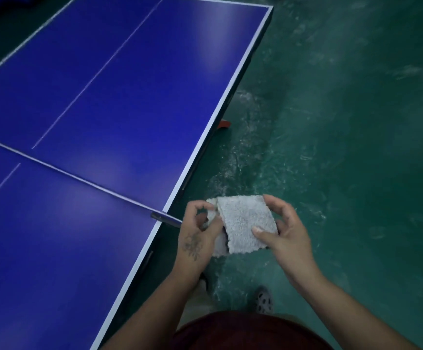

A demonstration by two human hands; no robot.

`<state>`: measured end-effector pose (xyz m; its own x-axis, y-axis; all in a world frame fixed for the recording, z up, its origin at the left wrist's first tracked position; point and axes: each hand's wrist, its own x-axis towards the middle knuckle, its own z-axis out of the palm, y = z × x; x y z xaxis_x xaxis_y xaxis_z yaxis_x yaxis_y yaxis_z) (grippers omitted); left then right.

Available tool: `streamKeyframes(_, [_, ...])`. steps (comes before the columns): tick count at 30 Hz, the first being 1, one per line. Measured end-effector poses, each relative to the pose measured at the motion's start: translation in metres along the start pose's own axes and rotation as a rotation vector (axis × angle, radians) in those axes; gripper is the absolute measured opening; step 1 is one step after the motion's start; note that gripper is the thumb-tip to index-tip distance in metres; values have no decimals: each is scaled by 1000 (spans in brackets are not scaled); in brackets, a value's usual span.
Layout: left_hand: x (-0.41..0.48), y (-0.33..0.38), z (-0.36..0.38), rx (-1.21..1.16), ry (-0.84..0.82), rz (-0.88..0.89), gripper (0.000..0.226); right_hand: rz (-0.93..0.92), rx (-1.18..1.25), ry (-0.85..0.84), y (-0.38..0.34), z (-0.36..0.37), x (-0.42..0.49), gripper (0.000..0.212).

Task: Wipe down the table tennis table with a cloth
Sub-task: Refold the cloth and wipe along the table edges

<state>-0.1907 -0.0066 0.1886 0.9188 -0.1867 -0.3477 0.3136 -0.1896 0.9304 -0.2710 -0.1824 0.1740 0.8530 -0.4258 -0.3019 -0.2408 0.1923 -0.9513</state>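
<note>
You hold the cloth (245, 223) in the lower middle of the frame, off the table tennis table (109, 97) and over the green floor (344, 147). It is a pale, fluffy piece, folded over itself, hanging just right of the table's side edge.

Your left hand (197, 238) pinches the cloth's left side, its fingers curled tight and close together around a fold. Your right hand (286, 236) lays its thumb flat on the cloth's top face, with the other fingers bent round the right edge and underneath.

The blue top fills the left and upper left of the frame. Its white edge band (232, 80) runs diagonally from the upper right corner down to the bottom edge of the frame, passing just left of your left hand. A white seam (79, 176) crosses the top from the left edge of the frame to that side band, and a dark metal clamp (166, 219) sits where they meet, near your left knuckles. A thin centre line (96, 75) runs up the far half.

The floor is open across the whole right half of the frame. An orange piece (224, 123) shows under the side edge at mid-frame. Your shoe (264, 299) stands on the floor below the cloth.
</note>
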Motion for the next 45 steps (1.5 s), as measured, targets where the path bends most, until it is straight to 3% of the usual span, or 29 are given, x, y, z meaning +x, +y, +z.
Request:
streamKeyframes(1, [9, 1, -2, 32, -9, -7, 15, 7, -23, 25, -2, 4, 6, 69])
streamKeyframes(4, [35, 8, -12, 35, -135, -103, 62, 22, -41, 96, -5, 19, 17, 79])
streamKeyframes(8, [71, 13, -27, 106, -326, -20, 44, 21, -63, 131, -7, 44, 26, 80])
streamKeyframes(13, [118, 10, -51, 134, -455, -17, 44, 43, 4, 208, -11, 77, 42, 56])
streamKeyframes(18, [154, -2, -74, 215, -534, 33, 32, 167, 84, 164, -5, 105, 56, 73])
streamKeyframes(22, [180, -13, -85, 258, -489, -5, 32, 158, -53, 194, 5, 121, 62, 62])
streamKeyframes(25, [195, -18, -89, 218, -496, -61, 37, 231, -95, 218, 13, 132, 68, 70])
streamKeyframes(27, [205, -20, -93, 216, -534, -93, 51, 316, -229, 201, 19, 137, 75, 71])
streamKeyframes(29, [217, -25, -99, 226, -585, -125, 61, 362, -440, 202, 28, 140, 84, 55])
streamKeyframes(32, [235, -37, -109, 261, -611, -140, 55, 315, -623, 240, 40, 147, 99, 25])
streamKeyframes(36, [268, -62, -125, 381, -538, -215, 36, 331, -726, 220, 59, 155, 127, 27])
streamKeyframes(40, [312, -92, -151, 482, -413, -19, 27, 434, -728, 210, 97, 172, 161, 29])
streamKeyframes(45, [363, -124, -176, 937, -367, 361, 37, 530, -646, 155, 143, 212, 197, 28])
